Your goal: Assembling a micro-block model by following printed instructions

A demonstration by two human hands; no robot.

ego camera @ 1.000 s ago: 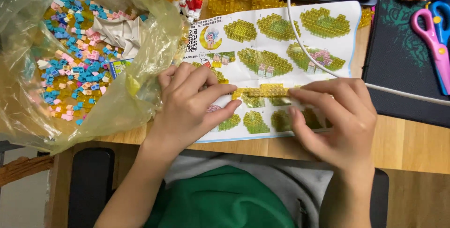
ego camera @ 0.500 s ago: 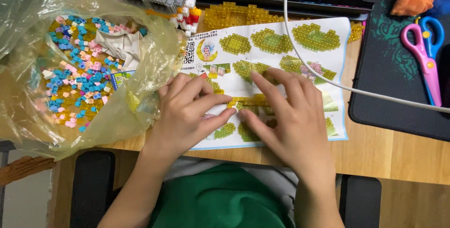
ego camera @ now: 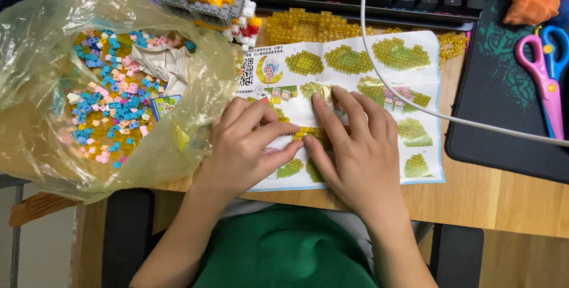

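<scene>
Both hands lie on the instruction sheet [ego camera: 349,74] at the desk's near edge. The left hand [ego camera: 246,146], fingers loosely curled, presses its fingertips on a yellow translucent brick strip [ego camera: 320,133]; the right hand [ego camera: 355,146], fingers spread flat, pins the same strip from above. The strip lies flat, its long axis running left to right. Left sits a plastic bag of small bricks [ego camera: 112,95]; right, a white cable [ego camera: 415,101] and scissors [ego camera: 542,80].

The right hand [ego camera: 355,146] has slid left to meet the left hand [ego camera: 249,143] over the yellow brick strip [ego camera: 314,133].
</scene>
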